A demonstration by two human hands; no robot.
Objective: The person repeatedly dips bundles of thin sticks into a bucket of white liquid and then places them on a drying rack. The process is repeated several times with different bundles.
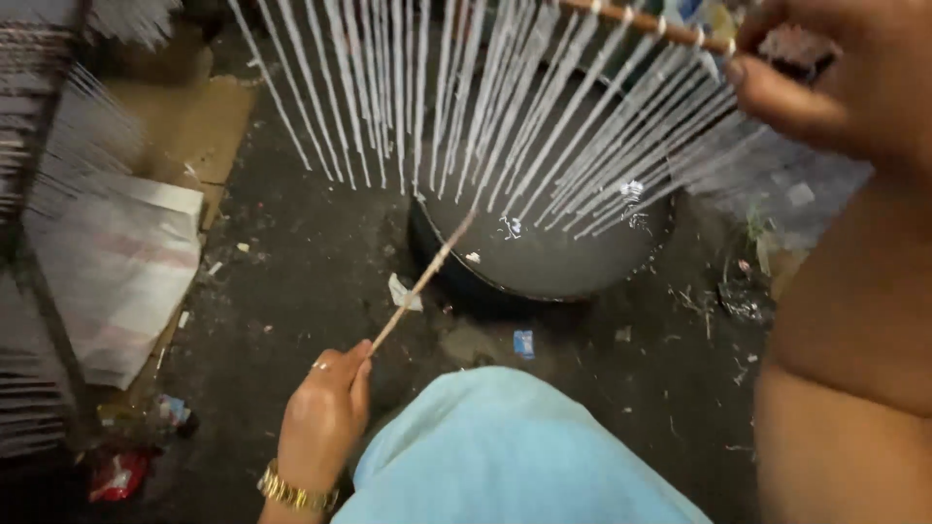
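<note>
Strings [456, 107]: many white ones hang in a fan from a thin wooden rod [646, 21] at top right, ends reaching down over a dark round vat [553, 262] on the floor. Too many and too blurred to count.

Head view, surroundings: dark, littered floor [291, 281]. White sack [121, 272] lies at left on brown cardboard [199, 121]. Rack [44, 146] of more white strands at the far left edge, blurred. Small blue scrap [523, 343] and white scrap [402, 294] on the floor just in front of the vat. Red wrapper [116, 475] bottom left. Light blue cloth [515, 451] over the person's lap at bottom centre, between the two arms.

Grip: left hand [325, 417] closed around the lower end of one thin stick [422, 281]; stick slants up and right, tip among the string ends at the vat rim. Ring on a finger, gold bracelet [291, 493] at the wrist. Right hand [835, 78] at top right, fingers pinched on the end of the rod, holding it up; forearm fills the right edge.

Count: one rod, one stick, one vat, two hands.
</note>
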